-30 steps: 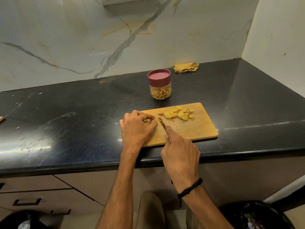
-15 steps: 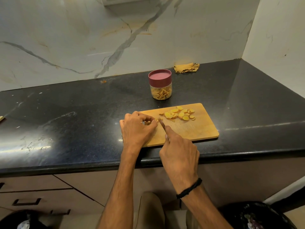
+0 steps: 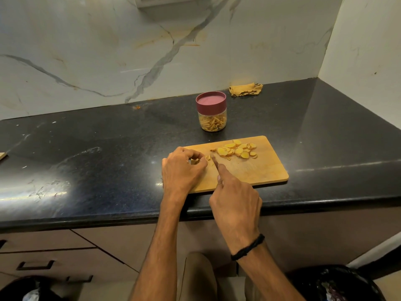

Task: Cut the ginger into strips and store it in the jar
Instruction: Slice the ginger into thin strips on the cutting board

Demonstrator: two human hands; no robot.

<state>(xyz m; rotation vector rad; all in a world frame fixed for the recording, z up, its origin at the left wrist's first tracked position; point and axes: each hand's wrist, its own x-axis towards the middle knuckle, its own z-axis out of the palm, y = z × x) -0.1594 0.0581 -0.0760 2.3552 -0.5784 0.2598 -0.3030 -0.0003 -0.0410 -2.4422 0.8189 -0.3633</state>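
- Ginger slices (image 3: 236,149) lie in a loose heap on the cutting board (image 3: 260,170), just beyond the right hand's fingers (image 3: 221,169). I think they wait there for their turn, out of the blade's way.
- The left hand (image 3: 182,168) curls its fingers (image 3: 192,152) down and pinches a small ginger piece (image 3: 195,161) against the board. The tips are tucked in, probably to stay safe from the edge.
- The right hand (image 3: 236,198) is closed around the knife (image 3: 214,160). Its handle is hidden in the palm, and the index finger lies along the blade's back to steer it. The blade stands just right of the left fingers.
- The jar (image 3: 212,121) holds strips and has its lid on. It stands on the counter (image 3: 108,148) beyond the fingers, apart from the board's far edge.
- The left fingers work close to the board's left edge, so cut strips could slip onto the counter. To the right of the right fingers the board is bare and gives room.
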